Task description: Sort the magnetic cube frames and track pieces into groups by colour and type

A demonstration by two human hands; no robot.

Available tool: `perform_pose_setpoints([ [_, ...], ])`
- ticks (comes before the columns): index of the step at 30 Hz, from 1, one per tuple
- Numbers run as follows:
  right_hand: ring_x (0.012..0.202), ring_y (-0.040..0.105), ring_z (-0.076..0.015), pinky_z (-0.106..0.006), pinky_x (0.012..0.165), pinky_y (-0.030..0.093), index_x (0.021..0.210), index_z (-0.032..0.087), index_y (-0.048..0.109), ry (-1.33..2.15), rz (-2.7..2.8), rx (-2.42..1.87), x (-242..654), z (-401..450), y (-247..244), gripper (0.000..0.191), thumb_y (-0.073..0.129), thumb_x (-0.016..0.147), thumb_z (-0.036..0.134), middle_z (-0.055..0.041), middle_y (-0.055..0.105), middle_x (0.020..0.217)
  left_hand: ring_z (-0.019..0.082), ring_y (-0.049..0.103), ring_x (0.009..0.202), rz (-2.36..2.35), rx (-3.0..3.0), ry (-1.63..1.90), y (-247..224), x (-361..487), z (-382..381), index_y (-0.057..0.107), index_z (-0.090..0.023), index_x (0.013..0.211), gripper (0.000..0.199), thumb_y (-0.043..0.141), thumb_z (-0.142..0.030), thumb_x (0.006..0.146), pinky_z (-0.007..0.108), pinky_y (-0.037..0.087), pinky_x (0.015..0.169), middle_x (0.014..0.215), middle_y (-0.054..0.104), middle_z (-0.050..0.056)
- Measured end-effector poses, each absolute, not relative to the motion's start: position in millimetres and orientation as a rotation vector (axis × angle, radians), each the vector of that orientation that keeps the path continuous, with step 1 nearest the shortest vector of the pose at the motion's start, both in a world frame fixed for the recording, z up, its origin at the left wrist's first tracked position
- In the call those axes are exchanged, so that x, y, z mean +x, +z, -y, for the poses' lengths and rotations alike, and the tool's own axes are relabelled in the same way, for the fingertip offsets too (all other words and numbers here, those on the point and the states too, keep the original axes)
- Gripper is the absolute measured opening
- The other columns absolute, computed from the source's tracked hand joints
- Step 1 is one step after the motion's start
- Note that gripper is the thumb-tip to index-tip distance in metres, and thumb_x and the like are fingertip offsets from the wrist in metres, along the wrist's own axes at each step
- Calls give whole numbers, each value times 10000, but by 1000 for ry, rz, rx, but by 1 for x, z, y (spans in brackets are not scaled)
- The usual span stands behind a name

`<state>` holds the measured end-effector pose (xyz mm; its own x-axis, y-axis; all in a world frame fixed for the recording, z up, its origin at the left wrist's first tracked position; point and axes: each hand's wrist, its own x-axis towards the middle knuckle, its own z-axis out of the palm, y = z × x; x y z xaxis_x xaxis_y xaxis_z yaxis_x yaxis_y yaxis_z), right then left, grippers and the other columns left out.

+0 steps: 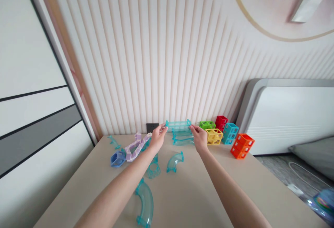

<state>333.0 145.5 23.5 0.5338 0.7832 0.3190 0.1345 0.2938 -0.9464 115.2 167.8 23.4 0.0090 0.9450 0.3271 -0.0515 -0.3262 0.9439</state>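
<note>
My left hand (158,136) and my right hand (198,136) pinch the two ends of a clear teal straight tube piece (178,125), held level near the wall. Just below it, more teal tube pieces (182,139) lie on the table, partly behind the held one. Nearer to me are a short curved teal tube (175,161) and a larger curved teal tube (146,202). By my left forearm lie a flat teal piece with a round hole (153,170), a lilac zigzag strip (133,150) and a blue faceted frame (118,158).
Right of my right hand stand openwork blocks: green (207,125), yellow (214,136), red (221,123), teal (230,133) and orange (242,146). A small teal piece (114,142) lies at the table's (193,193) far left. Behind are a black socket (152,127) and the ribbed wall (161,54).
</note>
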Motion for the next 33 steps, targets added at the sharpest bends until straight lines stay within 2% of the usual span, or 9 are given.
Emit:
perform_pose_setpoints([
  [8, 840, 726, -305, -370, 767, 542, 917, 90, 803, 428, 944, -1411, 360, -174, 3, 567, 725, 684, 601, -148, 804, 874, 281, 720, 1000, -1129, 1577, 1320, 4, 143, -210, 715, -118, 1172, 427, 686, -418, 869, 384, 538, 913, 1045, 784, 136],
  [11, 804, 731, -303, -363, 733, 543, 933, 93, 803, 406, 932, -1468, 364, -180, -5, 535, 708, 711, 570, -141, 803, 833, 281, 712, 1017, -1172, 1632, 1262, -3, 149, -218, 708, -138, 1183, 372, 649, -382, 908, 396, 530, 935, 1025, 784, 122],
  [14, 770, 736, -297, -363, 731, 546, 938, 104, 801, 396, 932, -1508, 368, -185, -10, 476, 695, 730, 519, -125, 801, 788, 262, 695, 1039, -1199, 1681, 1203, -10, 153, -223, 687, -162, 1182, 311, 637, -348, 938, 428, 523, 966, 1079, 757, 114],
  [20, 776, 749, -300, -365, 759, 548, 899, 130, 805, 379, 961, -1557, 372, -189, -13, 367, 675, 748, 439, -117, 803, 772, 232, 660, 1054, -1220, 1761, 1114, -18, 158, -229, 615, -173, 1230, 311, 617, -340, 968, 450, 568, 900, 1248, 643, 95],
  [25, 757, 744, -300, -363, 744, 542, 881, 146, 811, 360, 994, -1603, 370, -189, -15, 347, 663, 761, 436, -104, 800, 737, 238, 653, 1067, -1266, 1805, 1081, -21, 157, -232, 607, -178, 1245, 322, 617, -340, 967, 450, 568, 901, 1267, 631, 97],
  [33, 762, 728, -304, -355, 729, 517, 828, 167, 825, 305, 1071, -1700, 371, -193, -12, 233, 670, 749, 322, -109, 803, 763, 237, 652, 1067, -1308, 1835, 1047, -23, 156, -229, 607, -181, 1245, 319, 613, -341, 969, 449, 567, 901, 1270, 630, 98],
])
